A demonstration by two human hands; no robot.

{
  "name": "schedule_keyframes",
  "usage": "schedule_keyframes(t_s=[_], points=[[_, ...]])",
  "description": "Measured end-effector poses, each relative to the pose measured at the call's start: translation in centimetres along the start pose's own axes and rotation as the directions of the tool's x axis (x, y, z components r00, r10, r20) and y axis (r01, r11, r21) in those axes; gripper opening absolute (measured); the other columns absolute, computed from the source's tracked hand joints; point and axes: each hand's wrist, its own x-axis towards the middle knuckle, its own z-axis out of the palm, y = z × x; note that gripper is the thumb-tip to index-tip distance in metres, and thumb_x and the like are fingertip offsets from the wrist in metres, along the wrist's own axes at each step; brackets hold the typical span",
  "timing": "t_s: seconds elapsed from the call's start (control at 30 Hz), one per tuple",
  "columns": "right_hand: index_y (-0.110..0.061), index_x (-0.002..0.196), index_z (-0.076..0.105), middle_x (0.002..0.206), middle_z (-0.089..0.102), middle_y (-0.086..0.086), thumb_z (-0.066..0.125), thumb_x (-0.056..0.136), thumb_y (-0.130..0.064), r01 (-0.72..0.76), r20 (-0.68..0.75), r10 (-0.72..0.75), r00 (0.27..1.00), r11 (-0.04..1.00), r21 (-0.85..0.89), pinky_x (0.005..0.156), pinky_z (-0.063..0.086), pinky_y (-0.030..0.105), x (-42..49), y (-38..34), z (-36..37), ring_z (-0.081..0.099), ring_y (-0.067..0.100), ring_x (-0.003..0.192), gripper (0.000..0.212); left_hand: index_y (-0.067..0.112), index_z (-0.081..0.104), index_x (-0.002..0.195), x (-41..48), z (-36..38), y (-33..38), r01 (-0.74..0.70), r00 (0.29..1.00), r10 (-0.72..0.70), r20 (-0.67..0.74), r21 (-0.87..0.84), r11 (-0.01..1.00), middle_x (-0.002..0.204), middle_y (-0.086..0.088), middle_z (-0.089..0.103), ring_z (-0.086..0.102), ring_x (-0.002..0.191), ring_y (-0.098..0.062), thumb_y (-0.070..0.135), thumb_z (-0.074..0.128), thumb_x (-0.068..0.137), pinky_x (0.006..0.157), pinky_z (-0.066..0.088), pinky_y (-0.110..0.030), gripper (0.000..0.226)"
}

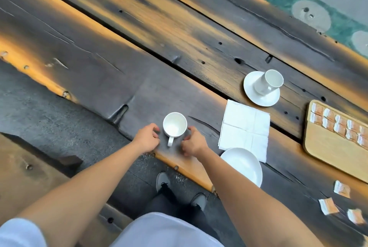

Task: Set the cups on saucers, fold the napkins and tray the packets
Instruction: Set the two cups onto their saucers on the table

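Judging by the tabletop [99,79], about half remains—one cup [267,83] stands on its saucer [251,87] and packets [338,125] line the tray [328,147], yet the near cup [174,125], flanked by both hands' [148,138] curled, empty fingers [155,128], awaits the bare saucer [244,165], the napkin [245,127] lies unfolded and three loose packets [328,206] lie off the tray.
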Motion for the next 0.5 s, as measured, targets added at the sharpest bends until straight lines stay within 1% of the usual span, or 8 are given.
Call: schedule_keyframes(t_s=[0.07,0.13,0.17,0.27,0.3,0.37,0.43,0.5], points=[[-0.019,0.143,0.038,0.117,0.065,0.016,0.054,0.083,-0.004,-0.02,-0.015,0.021,1.0,0.997,0.07,0.092,0.056,0.048,0.6,-0.4,0.0,0.065,0.037,0.108,0.064,0.016,0.055,0.122,1.1,-0.5,0.4,-0.018,1.0,0.018,-0.01,0.001,1.0,0.109,-0.008,0.067,0.066,0.096,-0.035,0.001,0.062,0.081,0.085,0.057,-0.043,0.044],[-0.022,0.147,0.036,0.115,0.065,0.011,0.059,0.082,-0.005,-0.034,-0.032,0.039,0.999,0.991,0.131,0.089,0.057,0.048,1.0,-0.6,0.1,0.065,0.035,0.108,0.071,0.019,0.05,0.129,2.1,-0.9,0.8,-0.048,0.998,0.048,-0.032,0.014,0.999,0.118,-0.009,0.064,0.066,0.096,-0.039,0.001,0.064,0.078,0.087,0.055,-0.045,0.056],[-0.024,0.149,0.035,0.118,0.064,0.009,0.063,0.081,-0.007,-0.036,-0.039,0.042,0.998,0.988,0.15,0.09,0.057,0.048,1.1,-0.7,0.2,0.065,0.033,0.11,0.075,0.021,0.048,0.133,2.5,-1.0,1.0,-0.063,0.997,0.063,-0.035,0.015,0.998,0.122,-0.009,0.062,0.066,0.097,-0.04,0.0,0.066,0.077,0.088,0.055,-0.046,0.062],[-0.031,0.154,0.026,0.142,0.055,0.003,0.068,0.077,-0.01,-0.02,-0.048,0.029,0.998,0.984,0.175,0.097,0.054,0.046,1.2,-1.2,0.3,0.06,0.03,0.122,0.09,0.029,0.041,0.143,3.3,-1.2,1.6,-0.102,0.995,0.102,0.019,-0.019,0.995,0.136,-0.007,0.054,0.063,0.107,-0.039,0.002,0.07,0.074,0.093,0.053,-0.049,0.08],[-0.032,0.155,0.023,0.146,0.052,0.002,0.067,0.077,-0.01,-0.007,-0.047,0.015,0.999,0.985,0.174,0.098,0.053,0.047,1.2,-1.4,0.3,0.059,0.03,0.124,0.092,0.031,0.04,0.145,3.5,-1.2,1.8,-0.114,0.992,0.115,0.045,-0.022,0.993,0.14,-0.005,0.053,0.062,0.111,-0.038,0.002,0.069,0.073,0.095,0.052,-0.049,0.083],[-0.033,0.155,0.022,0.148,0.051,0.001,0.065,0.077,-0.01,0.021,-0.04,-0.015,0.999,0.986,0.163,0.099,0.053,0.047,1.4,-1.8,0.1,0.059,0.031,0.124,0.092,0.033,0.038,0.147,4.0,-1.3,2.2,-0.133,0.987,0.132,0.088,0.009,0.991,0.144,-0.002,0.052,0.057,0.121,-0.034,0.001,0.066,0.072,0.102,0.048,-0.045,0.087],[-0.031,0.155,0.023,0.147,0.051,0.001,0.066,0.078,-0.009,0.046,-0.026,-0.043,0.999,0.987,0.152,0.101,0.051,0.046,1.5,-2.0,-0.1,0.056,0.028,0.128,0.091,0.031,0.037,0.149,4.2,-1.4,2.5,-0.152,0.982,0.146,0.118,0.049,0.987,0.145,0.0,0.052,0.049,0.132,-0.026,0.001,0.067,0.071,0.109,0.041,-0.038,0.089],[-0.028,0.155,0.026,0.148,0.051,0.0,0.068,0.077,-0.007,0.061,-0.018,-0.059,0.998,0.985,0.164,0.107,0.046,0.04,1.6,-1.9,-0.1,0.049,0.023,0.134,0.091,0.029,0.038,0.149,4.3,-1.4,2.7,-0.173,0.977,0.164,0.137,0.057,0.983,0.146,0.0,0.052,0.046,0.136,-0.022,0.003,0.071,0.071,0.109,0.037,-0.029,0.088]])
